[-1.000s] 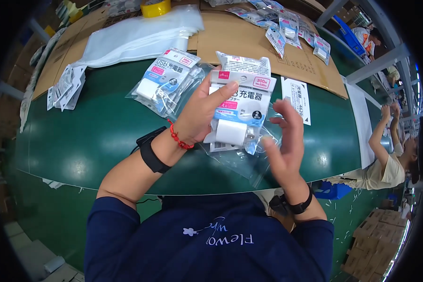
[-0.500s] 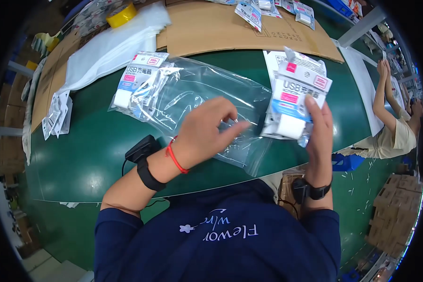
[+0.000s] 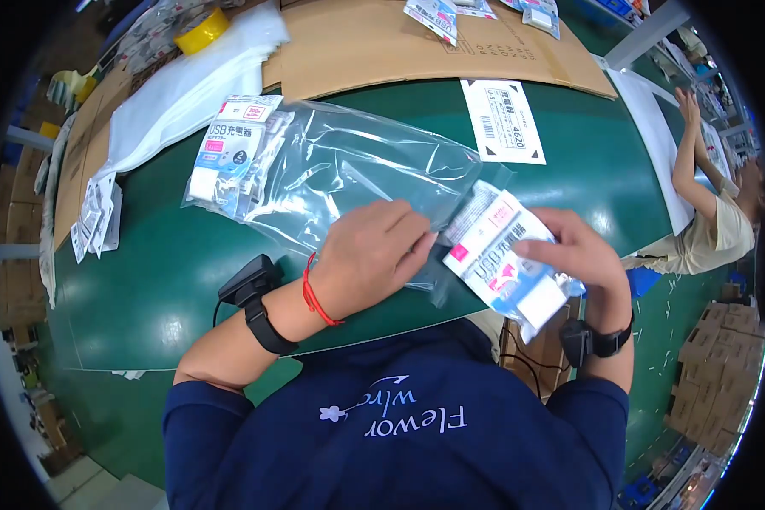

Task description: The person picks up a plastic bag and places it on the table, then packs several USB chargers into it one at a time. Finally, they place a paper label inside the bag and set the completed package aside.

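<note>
A charger packet [image 3: 506, 259] is clasped, tilted, between the thumb and fingers of the right hand [image 3: 582, 245], its wrist bent inward. It is judged light and slick-wrapped, best gripped across its middle. The fingers of the left hand [image 3: 372, 255] are curled, palm down, at a clear bag [image 3: 374, 157] on the bench [image 3: 136, 289]; whether film is pinched cannot be told.

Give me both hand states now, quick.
Left hand: curled at the clear bag's edge; grip can't be told.
Right hand: closed, holding at least one charger pack.
</note>
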Demonstrator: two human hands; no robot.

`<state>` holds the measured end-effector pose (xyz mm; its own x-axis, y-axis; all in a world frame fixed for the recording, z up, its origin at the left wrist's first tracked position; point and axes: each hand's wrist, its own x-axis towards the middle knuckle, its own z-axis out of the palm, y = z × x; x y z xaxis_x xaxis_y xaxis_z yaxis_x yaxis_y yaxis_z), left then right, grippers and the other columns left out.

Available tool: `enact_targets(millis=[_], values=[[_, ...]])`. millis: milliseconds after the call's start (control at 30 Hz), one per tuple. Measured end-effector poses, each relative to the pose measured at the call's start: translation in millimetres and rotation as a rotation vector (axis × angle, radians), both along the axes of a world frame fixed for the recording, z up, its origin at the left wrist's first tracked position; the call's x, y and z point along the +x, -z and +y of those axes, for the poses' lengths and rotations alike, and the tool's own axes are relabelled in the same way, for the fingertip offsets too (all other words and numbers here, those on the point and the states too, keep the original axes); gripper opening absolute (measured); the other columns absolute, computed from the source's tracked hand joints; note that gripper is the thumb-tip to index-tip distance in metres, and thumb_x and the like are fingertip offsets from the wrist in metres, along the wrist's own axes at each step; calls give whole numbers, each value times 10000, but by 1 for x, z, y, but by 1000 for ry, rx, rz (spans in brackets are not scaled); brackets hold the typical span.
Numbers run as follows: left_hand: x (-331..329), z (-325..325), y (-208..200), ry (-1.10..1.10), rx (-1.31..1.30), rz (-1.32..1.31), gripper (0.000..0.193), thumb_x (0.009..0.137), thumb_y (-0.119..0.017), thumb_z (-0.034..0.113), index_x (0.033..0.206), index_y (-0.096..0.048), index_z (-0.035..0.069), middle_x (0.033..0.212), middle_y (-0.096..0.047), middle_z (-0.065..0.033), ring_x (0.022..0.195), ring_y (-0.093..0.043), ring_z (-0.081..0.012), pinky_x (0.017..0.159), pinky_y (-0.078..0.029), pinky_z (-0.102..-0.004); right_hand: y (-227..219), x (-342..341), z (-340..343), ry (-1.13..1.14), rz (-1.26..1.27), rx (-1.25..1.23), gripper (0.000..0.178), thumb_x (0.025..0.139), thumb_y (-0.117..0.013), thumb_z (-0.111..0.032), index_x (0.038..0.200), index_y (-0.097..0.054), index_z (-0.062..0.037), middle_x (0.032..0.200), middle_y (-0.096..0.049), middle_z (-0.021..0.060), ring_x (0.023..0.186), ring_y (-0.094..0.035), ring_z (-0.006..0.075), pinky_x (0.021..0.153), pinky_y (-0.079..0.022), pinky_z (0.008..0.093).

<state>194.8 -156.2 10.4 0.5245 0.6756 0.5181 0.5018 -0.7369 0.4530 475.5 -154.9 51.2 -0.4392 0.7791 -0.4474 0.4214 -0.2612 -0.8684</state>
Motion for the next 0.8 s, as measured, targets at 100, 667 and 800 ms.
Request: enact_targets(millis=[100, 667, 800], values=[[1, 0, -1, 32, 47, 17, 115, 756, -675, 74, 790, -568, 51, 721, -532, -84, 640, -554, -257, 543, -444, -347, 6, -9, 19, 73, 52, -61, 408, 835, -677, -191, 1151, -579, 48, 983, -658, 55, 841, -586, 75, 735, -480, 226], [-4, -2, -4, 92, 88, -31, 159, 725, -707, 74, 851, -615, 47, 776, -582, -79, 652, -578, -242, 555, -461, -331, 8, -62, 26, -167, 59, 116, 362, 856, -672, -161, 1153, -574, 22, 933, -627, -2, 818, -528, 34, 733, -457, 210], [-1, -6, -9, 136, 151, -138, 180, 722, -707, 75, 879, -624, 44, 781, -586, -78, 649, -579, -248, 554, -462, -313, 25, -70, 33, -163, 142, 140, 351, 850, -668, -208, 1117, -609, 13, 917, -657, 47, 774, -573, 69, 674, -471, 226]])
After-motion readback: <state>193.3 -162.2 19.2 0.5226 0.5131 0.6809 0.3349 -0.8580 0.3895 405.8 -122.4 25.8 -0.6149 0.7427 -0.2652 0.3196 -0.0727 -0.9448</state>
